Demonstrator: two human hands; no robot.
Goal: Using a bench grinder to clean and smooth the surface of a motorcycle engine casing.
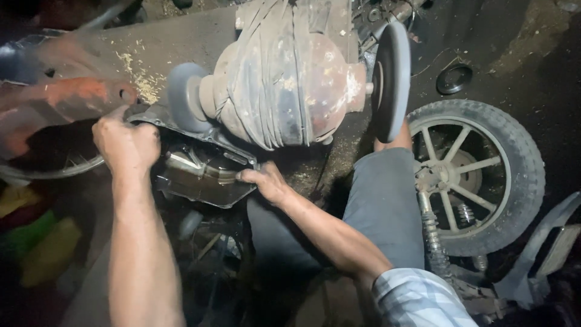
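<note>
Before your knees, on dusty ground: one bench grinder (284, 72), motor wrapped in grimy cloth, a grey wheel at each end. Right of your leg: one spoked scooter wheel (478, 175), tyre fitted. Below the grinder's left wheel: one dark metal plate (206, 175). Your left hand (126, 145), fisted, grips its upper-left edge; your right hand (266, 181), fingers curled, pinches its right edge.

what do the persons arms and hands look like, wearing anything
Both hands are bare, no gloves. The left hand has a bare forearm with no sleeve in view. The right hand has a bare forearm up to a rolled pale blue and white checked sleeve.
</note>
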